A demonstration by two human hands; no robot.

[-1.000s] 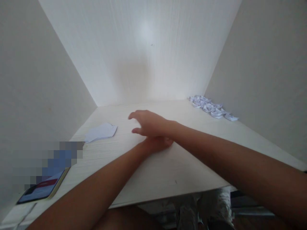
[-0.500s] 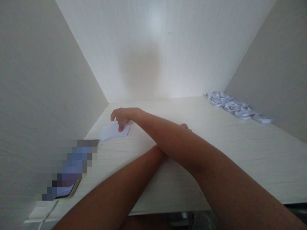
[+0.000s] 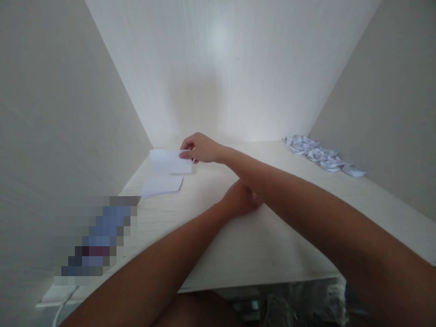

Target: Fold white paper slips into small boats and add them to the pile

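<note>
My right hand (image 3: 202, 147) pinches a white paper sheet (image 3: 166, 162) by its right edge, thumb in front, and holds it up off the table. Just below that sheet, a small stack of white paper (image 3: 161, 185) lies on the table. My left hand (image 3: 240, 199) rests on the table near the middle, under my right forearm, which hides part of it. Its fingers are curled in; whether anything is inside them cannot be made out.
Crumpled or folded white paper pieces (image 3: 320, 154) lie in a row along the right wall. At the left edge a phone-like item (image 3: 105, 231), blurred out, leans by the left wall with a white cable (image 3: 64, 302) below. Pale panels enclose the table (image 3: 231, 259) on three sides.
My right hand reached left over the paper stack, took a sheet from it and lifted it up and slightly right. My left hand stays near the middle, fingers curled.
</note>
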